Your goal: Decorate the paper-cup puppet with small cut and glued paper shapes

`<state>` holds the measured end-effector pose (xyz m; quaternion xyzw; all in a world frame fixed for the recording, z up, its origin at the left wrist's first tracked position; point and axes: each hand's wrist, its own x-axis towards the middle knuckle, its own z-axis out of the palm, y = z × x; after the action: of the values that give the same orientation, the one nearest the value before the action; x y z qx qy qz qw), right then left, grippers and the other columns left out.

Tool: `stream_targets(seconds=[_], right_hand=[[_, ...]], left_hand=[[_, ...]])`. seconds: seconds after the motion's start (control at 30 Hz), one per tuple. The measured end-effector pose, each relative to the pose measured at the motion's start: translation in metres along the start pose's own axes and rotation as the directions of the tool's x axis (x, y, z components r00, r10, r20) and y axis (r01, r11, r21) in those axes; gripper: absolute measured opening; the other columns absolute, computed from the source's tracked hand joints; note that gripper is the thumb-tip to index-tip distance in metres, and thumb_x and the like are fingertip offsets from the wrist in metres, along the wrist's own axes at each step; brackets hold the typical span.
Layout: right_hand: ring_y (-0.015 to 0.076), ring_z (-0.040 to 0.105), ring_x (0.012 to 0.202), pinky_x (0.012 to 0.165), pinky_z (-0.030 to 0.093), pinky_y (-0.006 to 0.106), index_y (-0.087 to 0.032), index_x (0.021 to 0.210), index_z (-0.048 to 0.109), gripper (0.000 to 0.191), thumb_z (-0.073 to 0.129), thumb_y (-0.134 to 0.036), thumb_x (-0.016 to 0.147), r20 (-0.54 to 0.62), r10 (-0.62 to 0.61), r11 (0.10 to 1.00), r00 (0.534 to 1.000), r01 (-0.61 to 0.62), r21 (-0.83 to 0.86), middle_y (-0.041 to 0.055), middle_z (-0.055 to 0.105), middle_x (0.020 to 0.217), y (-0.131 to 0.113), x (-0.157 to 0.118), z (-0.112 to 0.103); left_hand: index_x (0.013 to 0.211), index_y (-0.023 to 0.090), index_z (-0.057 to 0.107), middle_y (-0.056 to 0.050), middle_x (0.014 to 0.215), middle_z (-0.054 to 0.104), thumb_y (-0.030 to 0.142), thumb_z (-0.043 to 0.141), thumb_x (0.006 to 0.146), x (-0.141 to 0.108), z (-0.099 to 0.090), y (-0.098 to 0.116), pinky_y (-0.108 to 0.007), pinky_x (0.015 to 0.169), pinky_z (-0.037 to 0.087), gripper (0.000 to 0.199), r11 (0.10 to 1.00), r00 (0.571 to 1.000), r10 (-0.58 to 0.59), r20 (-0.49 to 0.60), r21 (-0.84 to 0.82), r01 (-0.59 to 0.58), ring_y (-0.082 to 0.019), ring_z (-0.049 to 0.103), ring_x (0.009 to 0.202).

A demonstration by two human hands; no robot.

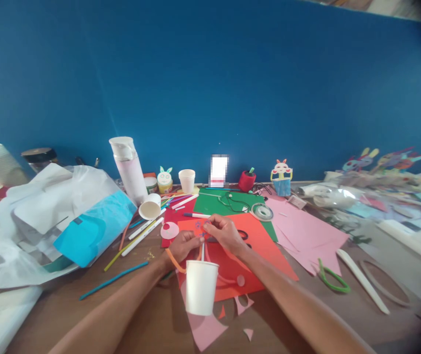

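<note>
Both hands meet above orange-red paper [265, 250] at the middle of the table. My left hand [185, 244] is closed, its fingertips at the top of a thin white stick [203, 251] that rises from a white paper cup [202, 287]. An orange pipe cleaner [174, 260] curves from the cup towards my left wrist. My right hand [227, 233] is pinched at the edge of a small orange piece with purple marks [198, 225], just above the stick. Black-handled scissors [242, 236] lie partly hidden behind my right hand.
Left are a plastic bag [96, 196], white markers [143, 237] and a blue pipe cleaner [114, 280]. Behind stand a white bottle [129, 172] and a decorated blue cup [281, 187]. Pink paper [306, 231], a tape roll [262, 212] and a green pipe cleaner [333, 285] lie right. Paper scraps [248, 334] lie in front.
</note>
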<state>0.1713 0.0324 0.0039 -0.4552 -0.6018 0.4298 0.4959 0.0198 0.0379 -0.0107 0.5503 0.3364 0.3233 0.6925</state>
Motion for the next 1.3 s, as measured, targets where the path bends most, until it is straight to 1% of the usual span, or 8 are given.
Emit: stream_targets(seconds=[0.13, 0.23, 0.33, 0.53, 0.67, 0.93, 1.1, 1.3], right_hand=[[0.0078, 0.041, 0.051, 0.047, 0.033, 0.019, -0.016, 0.067, 0.053, 0.022, 0.055, -0.038, 0.071, 0.013, 0.008, 1.000, 1.000, -0.009, 0.026, -0.0030, 0.048, 0.058, -0.004, -0.001, 0.000], [0.0072, 0.040, 0.050, 0.047, 0.032, 0.019, -0.016, 0.065, 0.052, 0.023, 0.054, -0.038, 0.072, 0.041, 0.031, 0.998, 0.999, -0.034, 0.058, -0.0039, 0.047, 0.056, -0.008, -0.001, -0.002], [0.0079, 0.043, 0.052, 0.049, 0.035, 0.020, -0.016, 0.066, 0.054, 0.023, 0.054, -0.038, 0.072, 0.074, 0.063, 0.995, 0.995, -0.069, 0.076, -0.0029, 0.050, 0.058, -0.011, -0.002, -0.003], [0.0126, 0.053, 0.065, 0.060, 0.043, 0.024, -0.015, 0.080, 0.059, 0.021, 0.059, -0.031, 0.067, 0.170, 0.105, 0.981, 0.980, -0.130, 0.145, 0.0016, 0.061, 0.076, -0.009, -0.003, 0.000], [0.0119, 0.053, 0.063, 0.060, 0.043, 0.024, -0.016, 0.079, 0.059, 0.018, 0.060, -0.027, 0.066, 0.184, 0.121, 0.975, 0.975, -0.152, 0.165, 0.0001, 0.061, 0.074, -0.007, -0.001, 0.000], [0.0100, 0.051, 0.058, 0.057, 0.041, 0.022, -0.016, 0.076, 0.058, 0.014, 0.061, -0.024, 0.065, 0.188, 0.088, 0.977, 0.978, -0.122, 0.175, -0.0021, 0.059, 0.069, -0.005, 0.000, 0.002], [0.0092, 0.050, 0.057, 0.056, 0.040, 0.021, -0.016, 0.072, 0.056, 0.010, 0.060, -0.024, 0.066, 0.205, 0.079, 0.980, 0.976, -0.114, 0.163, -0.0033, 0.058, 0.064, -0.007, 0.000, 0.000], [0.0096, 0.051, 0.061, 0.060, 0.041, 0.022, -0.016, 0.079, 0.058, 0.017, 0.062, -0.026, 0.065, 0.193, 0.106, 0.971, 0.976, -0.144, 0.192, -0.0022, 0.059, 0.071, -0.006, 0.000, -0.001]], left_hand=[[0.046, 0.013, 0.050, 0.003, 0.035, 0.045, 0.038, 0.060, 0.065, 0.001, 0.000, -0.003, -0.021, 0.039, 0.021, 0.033, 0.999, 0.999, 0.028, -0.036, 0.044, -0.027, -0.005, 0.034, 0.033], [0.047, 0.013, 0.050, 0.002, 0.038, 0.047, 0.039, 0.060, 0.064, 0.003, -0.002, -0.008, -0.021, 0.039, 0.021, 0.033, 0.998, 0.998, 0.029, -0.057, 0.054, -0.026, -0.006, 0.036, 0.035], [0.049, 0.013, 0.050, 0.002, 0.039, 0.048, 0.041, 0.061, 0.062, 0.005, -0.002, -0.011, -0.021, 0.040, 0.022, 0.033, 0.999, 0.997, 0.021, -0.073, 0.046, -0.018, -0.007, 0.037, 0.037], [0.051, 0.013, 0.051, 0.002, 0.040, 0.047, 0.043, 0.061, 0.062, 0.005, -0.001, -0.012, -0.021, 0.041, 0.022, 0.034, 0.999, 0.997, 0.027, -0.077, 0.044, -0.023, -0.006, 0.037, 0.037], [0.049, 0.013, 0.049, 0.004, 0.038, 0.045, 0.041, 0.062, 0.061, 0.005, -0.001, -0.012, -0.021, 0.039, 0.020, 0.034, 0.999, 0.995, 0.027, -0.096, 0.047, -0.022, -0.005, 0.034, 0.035], [0.053, 0.012, 0.052, 0.004, 0.040, 0.046, 0.038, 0.062, 0.063, 0.003, 0.001, -0.012, -0.020, 0.040, 0.021, 0.030, 1.000, 0.996, 0.008, -0.089, 0.016, -0.006, -0.005, 0.035, 0.036], [0.054, 0.011, 0.053, 0.003, 0.042, 0.048, 0.038, 0.062, 0.063, 0.004, -0.001, -0.013, -0.020, 0.041, 0.023, 0.030, 0.999, 0.997, 0.046, -0.059, 0.014, -0.045, -0.005, 0.037, 0.038], [0.053, 0.011, 0.051, 0.003, 0.041, 0.047, 0.037, 0.063, 0.062, 0.001, 0.000, -0.006, -0.020, 0.040, 0.022, 0.030, 0.999, 1.000, 0.014, -0.018, -0.030, -0.014, -0.005, 0.036, 0.036]])
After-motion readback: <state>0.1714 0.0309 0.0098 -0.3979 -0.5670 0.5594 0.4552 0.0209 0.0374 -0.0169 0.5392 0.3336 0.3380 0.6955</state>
